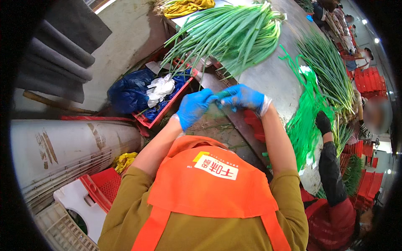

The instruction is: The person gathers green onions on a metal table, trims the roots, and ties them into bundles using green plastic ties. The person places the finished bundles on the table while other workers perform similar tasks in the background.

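Observation:
My left hand (194, 108) and my right hand (246, 98), both in blue gloves, meet in front of my orange apron. Pinched between their fingertips is a green mesh piece (222, 94), blurred, with a faint translucent part seeming to hang below it. Beyond my hands, a big bunch of green onions (248, 34) lies on the metal table (260, 73), its leaves spilling over the near edge. Green netting appears wrapped around part of that bunch. To the right of my right hand lies a heap of green mesh bags (303, 122) with white tags.
A red crate (166, 105) with blue and white plastic bags stands at left, near a large pale cylinder (78, 144). On the table's far side lie more green onions (329, 72). Another person's dark-gloved hand (323, 122) reaches onto the mesh heap. Yellow cloth (188, 8) lies at the top.

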The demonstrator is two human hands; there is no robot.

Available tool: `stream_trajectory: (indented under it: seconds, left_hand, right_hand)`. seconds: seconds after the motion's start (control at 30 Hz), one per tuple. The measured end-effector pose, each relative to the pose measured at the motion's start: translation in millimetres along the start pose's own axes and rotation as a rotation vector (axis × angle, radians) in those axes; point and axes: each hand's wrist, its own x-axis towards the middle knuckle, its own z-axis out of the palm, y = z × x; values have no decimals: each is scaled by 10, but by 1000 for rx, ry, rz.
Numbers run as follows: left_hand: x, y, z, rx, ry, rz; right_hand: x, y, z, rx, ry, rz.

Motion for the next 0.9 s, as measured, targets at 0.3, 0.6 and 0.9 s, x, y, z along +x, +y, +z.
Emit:
stream_trajectory:
  seconds: [0.3, 0.6, 0.9]
  left_hand:
    - [220, -4, 381, -346, 9, -168]
    - [186, 190, 361, -1032, -124, -649]
    - [153, 305, 512, -917, -234, -560]
  right_hand:
    - [-144, 504, 279, 399, 421, 17]
    - [-115, 916, 325, 982, 432, -340]
    - [-314, 872, 447, 779, 479, -455]
